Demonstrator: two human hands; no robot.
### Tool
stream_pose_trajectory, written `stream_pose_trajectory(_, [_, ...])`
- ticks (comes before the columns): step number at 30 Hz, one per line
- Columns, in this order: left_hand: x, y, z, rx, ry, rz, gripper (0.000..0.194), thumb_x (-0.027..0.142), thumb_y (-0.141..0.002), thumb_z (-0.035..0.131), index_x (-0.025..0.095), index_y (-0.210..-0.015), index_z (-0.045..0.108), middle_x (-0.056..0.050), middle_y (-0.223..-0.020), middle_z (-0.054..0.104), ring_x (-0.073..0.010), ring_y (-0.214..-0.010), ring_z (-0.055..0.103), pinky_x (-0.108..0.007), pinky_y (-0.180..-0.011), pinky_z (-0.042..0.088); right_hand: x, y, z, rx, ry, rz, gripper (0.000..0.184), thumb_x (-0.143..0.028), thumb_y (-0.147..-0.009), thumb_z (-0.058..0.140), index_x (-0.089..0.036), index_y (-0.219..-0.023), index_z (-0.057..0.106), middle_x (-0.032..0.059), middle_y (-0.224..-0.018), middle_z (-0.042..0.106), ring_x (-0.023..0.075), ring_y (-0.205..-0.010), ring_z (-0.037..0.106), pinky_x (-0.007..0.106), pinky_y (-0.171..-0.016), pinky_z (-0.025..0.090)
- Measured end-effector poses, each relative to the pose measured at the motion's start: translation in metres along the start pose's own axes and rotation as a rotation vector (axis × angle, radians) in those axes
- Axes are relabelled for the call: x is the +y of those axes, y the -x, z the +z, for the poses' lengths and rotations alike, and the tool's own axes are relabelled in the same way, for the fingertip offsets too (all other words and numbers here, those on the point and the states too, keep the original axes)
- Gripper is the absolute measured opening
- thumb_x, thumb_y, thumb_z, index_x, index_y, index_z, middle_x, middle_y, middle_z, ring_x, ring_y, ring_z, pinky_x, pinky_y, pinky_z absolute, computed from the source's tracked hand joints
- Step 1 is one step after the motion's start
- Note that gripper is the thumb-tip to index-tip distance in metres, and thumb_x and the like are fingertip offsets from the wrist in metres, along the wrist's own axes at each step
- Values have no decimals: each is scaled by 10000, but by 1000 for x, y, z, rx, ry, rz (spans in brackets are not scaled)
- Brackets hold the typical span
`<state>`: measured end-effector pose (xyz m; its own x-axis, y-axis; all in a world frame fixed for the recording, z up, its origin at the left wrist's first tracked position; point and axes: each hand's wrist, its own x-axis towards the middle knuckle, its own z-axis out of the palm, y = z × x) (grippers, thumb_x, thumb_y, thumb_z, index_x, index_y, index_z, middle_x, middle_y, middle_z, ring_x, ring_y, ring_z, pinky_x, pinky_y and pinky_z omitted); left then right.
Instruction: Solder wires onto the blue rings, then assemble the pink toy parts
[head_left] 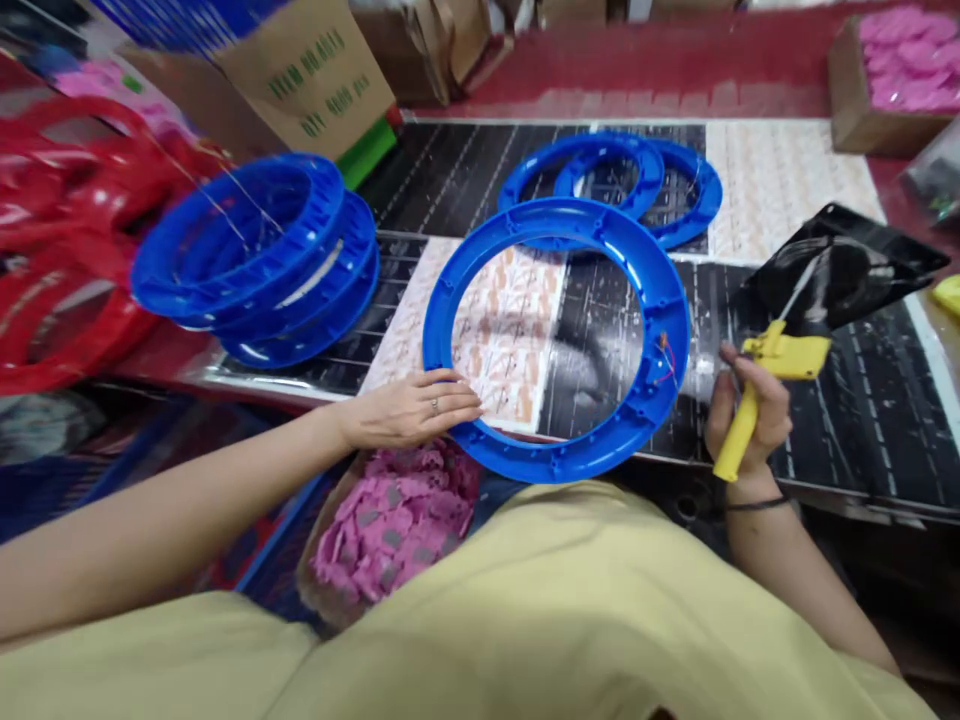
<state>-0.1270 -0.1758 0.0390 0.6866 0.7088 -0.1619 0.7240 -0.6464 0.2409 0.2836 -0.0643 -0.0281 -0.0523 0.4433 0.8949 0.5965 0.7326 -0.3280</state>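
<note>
The surface (652, 75) was overlapped by the foremost blue plastic ring (555, 464). Right of the ring, a yellow glue gun (787, 353) was gripped by the right hand (763, 415); on its near-left rim the left hand (405, 410) was laid, clamping undiscernible.

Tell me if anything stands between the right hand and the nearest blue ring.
Nothing visible does: only a strip of black tabletop shows between the right hand, which holds a yellow glue gun, and the nearest blue ring.
</note>
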Motion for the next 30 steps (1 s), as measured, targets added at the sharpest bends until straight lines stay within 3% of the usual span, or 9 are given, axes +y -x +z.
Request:
stream_pose_trajectory(2, [1, 5, 4, -62, 30, 23, 463, 202, -1008, 282, 217, -1251, 676, -96, -1343, 675, -193, -1287, 605, -441, -1203, 361, -3, -4, -3, 37, -24, 18, 315, -116, -942, 586, -181, -1248, 547, 89, -1136, 729, 220, -1015, 744, 369, -907, 629])
stream_pose_trajectory(5, [-16, 9, 8, -19, 51, 10, 423, 257, -984, 376, 242, -1314, 639, -60, -1412, 630, -213, -1317, 574, -502, -1215, 328, -7, -12, -10, 36, -69, -13, 296, -82, -956, 548, -162, -1240, 546, 128, -1140, 694, 237, -1024, 742, 361, -889, 627])
stream_pose_trajectory(9, [-55, 16, 1, 158, -38, -67, 428, 264, -964, 378, 338, -1309, 620, 38, -1453, 591, -224, -1362, 493, -607, -1201, 288, -7, -14, -24, -167, -21, -77, 376, -68, -930, 579, -194, -1282, 545, 132, -1135, 722, 271, -1020, 743, 369, -865, 633])
stream_pose_trajectory(12, [-63, 11, -11, 338, -216, -313, 413, 262, -993, 340, 283, -1276, 641, -2, -1477, 560, -263, -1389, 422, -669, -1177, 225, -3, -11, -29, -336, -16, -118, 447, -86, -892, 636, -227, -1305, 544, 100, -1199, 728, 266, -1045, 735, 367, -877, 629])
stream_pose_trajectory(15, [-29, -16, -14, 473, -348, -507, 390, 284, -986, 400, 185, -1275, 642, -111, -1373, 624, -286, -1239, 548, -589, -1053, 409, 0, -14, -25, -475, -40, -180, 444, -139, -872, 679, -214, -1292, 553, 94, -1222, 721, 249, -1053, 730, 347, -866, 616])
stream_pose_trajectory(19, [56, -66, 2, 436, -396, -185, 319, 322, -993, 414, 221, -1082, 703, -66, -960, 740, -229, -872, 666, -379, -728, 519, 7, -33, -5, -653, -20, -346, 318, -266, -931, 632, -199, -1236, 568, 79, -1145, 729, 215, -968, 722, 349, -850, 590])
stream_pose_trajectory(22, [94, -87, 21, 424, -373, -92, 323, 400, -966, 514, 198, -1152, 686, -106, -1066, 735, -262, -967, 667, -412, -810, 530, 13, -48, 20, -815, -85, -481, 314, -270, -957, 571, -194, -1260, 544, 62, -1092, 713, 205, -1000, 692, 420, -978, 546])
stream_pose_trajectory(26, [82, -86, 39, 389, -262, -103, 316, 361, -958, 555, 180, -1187, 675, -145, -1145, 721, -264, -991, 674, -418, -848, 533, 15, -56, 52, -1022, -143, -514, 388, -156, -916, 533, -191, -1302, 531, 61, -1052, 689, 224, -1116, 641, 519, -1083, 465])
stream_pose_trajectory(30, [54, -64, 33, 487, -184, -1, 286, 308, -1001, 459, 225, -1173, 673, -120, -1225, 710, -233, -1036, 674, -397, -879, 547, 2, -62, 57, -1078, -209, -437, 392, -226, -885, 594, -210, -1275, 563, 39, -1034, 701, 223, -1060, 657, 526, -1095, 451])
